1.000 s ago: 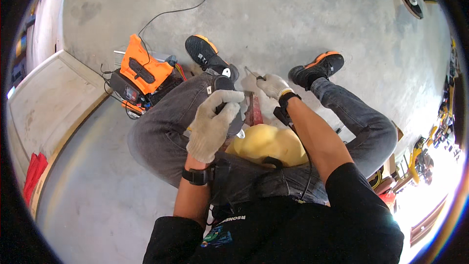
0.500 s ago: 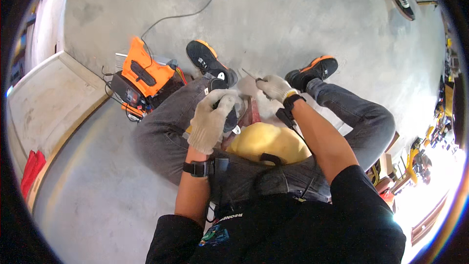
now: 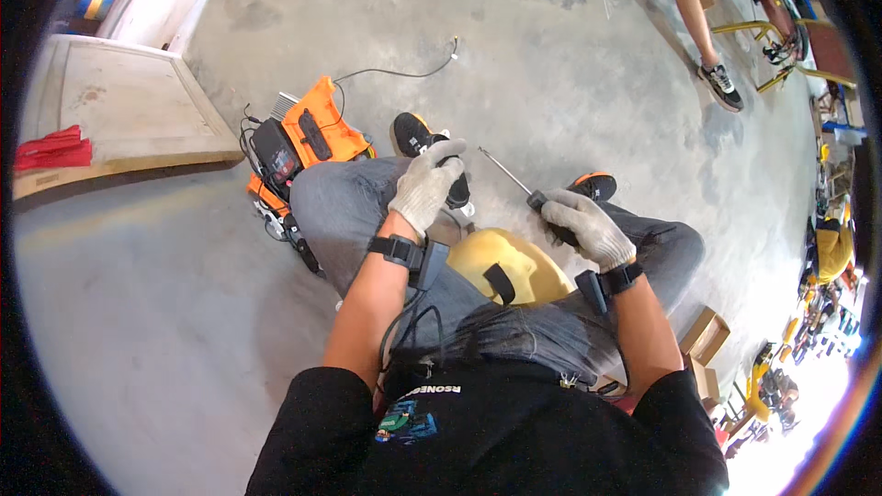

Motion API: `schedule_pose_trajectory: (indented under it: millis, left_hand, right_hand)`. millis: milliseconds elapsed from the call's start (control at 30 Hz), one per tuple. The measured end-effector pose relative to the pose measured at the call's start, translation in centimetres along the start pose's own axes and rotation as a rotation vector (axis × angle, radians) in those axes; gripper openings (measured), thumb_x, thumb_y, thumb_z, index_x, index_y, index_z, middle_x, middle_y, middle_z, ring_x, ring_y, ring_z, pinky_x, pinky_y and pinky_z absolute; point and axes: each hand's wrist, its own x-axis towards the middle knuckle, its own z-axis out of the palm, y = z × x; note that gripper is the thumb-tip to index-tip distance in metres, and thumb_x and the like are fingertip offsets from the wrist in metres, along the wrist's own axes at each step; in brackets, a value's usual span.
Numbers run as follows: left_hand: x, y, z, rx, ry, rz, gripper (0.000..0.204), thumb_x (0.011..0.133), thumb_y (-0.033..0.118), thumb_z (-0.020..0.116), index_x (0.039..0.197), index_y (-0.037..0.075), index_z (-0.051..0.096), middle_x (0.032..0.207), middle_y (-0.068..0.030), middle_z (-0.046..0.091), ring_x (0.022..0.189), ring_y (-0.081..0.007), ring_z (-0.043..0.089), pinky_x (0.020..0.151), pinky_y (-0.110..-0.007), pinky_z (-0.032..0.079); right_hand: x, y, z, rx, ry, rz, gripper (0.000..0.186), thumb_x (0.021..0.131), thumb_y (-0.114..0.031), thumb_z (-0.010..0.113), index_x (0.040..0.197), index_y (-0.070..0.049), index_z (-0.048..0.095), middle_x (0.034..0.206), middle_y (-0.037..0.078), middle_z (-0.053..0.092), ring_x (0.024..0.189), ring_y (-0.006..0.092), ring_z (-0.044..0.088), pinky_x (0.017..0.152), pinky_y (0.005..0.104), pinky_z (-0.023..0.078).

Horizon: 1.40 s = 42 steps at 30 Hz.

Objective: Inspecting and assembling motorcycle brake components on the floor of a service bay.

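Note:
My left hand (image 3: 424,188), in a whitish knit glove, is closed around a dark object (image 3: 458,190) with a pale lower end; the fingers hide much of it, so its kind does not show. My right hand (image 3: 591,230), gloved the same way, grips the black handle of a screwdriver (image 3: 505,169). Its metal shaft points up and left, and the tip is apart from the dark object. Below and between both hands, a yellow rounded pad (image 3: 514,262) with a black strap lies between my thighs.
An orange case (image 3: 340,134) with a black device (image 3: 275,149) and a cable (image 3: 395,73) stands beyond my left knee. A framed panel (image 3: 129,101) bearing a red cloth (image 3: 55,149) is at left. Another person's leg (image 3: 691,18) stands far right; cardboard boxes (image 3: 706,335) lie near right.
The view has shifted, showing more floor and another person's leg. My right hand has moved away from my left, and the screwdriver now shows at greater length.

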Motion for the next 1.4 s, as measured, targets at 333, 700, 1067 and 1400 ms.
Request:
schedule_pose_trajectory:
  millis: [333,700,1067,1400]
  left_hand:
    - [-1.6,1.2,1.1,-0.127,-0.386,0.143,0.038,0.1,0.013,0.065,0.137,0.003,0.068,0.112,-0.0076,0.074,0.105,-0.0164,0.069,0.096,-0.031,0.053]
    - [-1.8,1.6,1.5,0.253,-0.32,0.218,0.036,0.098,0.019,0.068,0.13,0.003,0.072,0.106,-0.0061,0.074,0.095,-0.0149,0.068,0.087,-0.031,0.054]
    - [-1.7,1.6,1.8,0.254,-0.284,0.134,0.03,0.098,0.025,0.069,0.119,0.007,0.077,0.1,-0.0068,0.075,0.096,-0.0172,0.07,0.089,-0.032,0.054]
    - [-1.6,1.5,1.9,0.261,-0.236,0.18,0.027,0.098,0.025,0.07,0.118,0.009,0.078,0.099,-0.0052,0.076,0.09,-0.0146,0.069,0.084,-0.031,0.054]
  right_hand:
    - [-5.3,4.7,0.4,0.172,-0.018,-0.068,0.033,0.102,-0.023,0.061,0.124,0.001,0.067,0.088,0.001,0.068,0.071,0.0065,0.063,0.061,0.022,0.052]
    - [-6.0,5.1,0.4,0.086,0.007,-0.08,0.037,0.103,-0.026,0.061,0.126,0.003,0.069,0.088,0.003,0.07,0.074,0.0086,0.065,0.067,0.0243,0.053]
    - [-5.5,5.7,0.3,0.086,0.009,-0.077,0.037,0.103,-0.026,0.063,0.126,0.002,0.069,0.088,0.003,0.071,0.072,0.009,0.065,0.065,0.0246,0.053]
    - [-5.6,5.4,0.2,0.083,0.015,-0.095,0.033,0.102,-0.026,0.063,0.119,0.002,0.07,0.088,0.003,0.07,0.074,0.0089,0.064,0.068,0.0253,0.053]
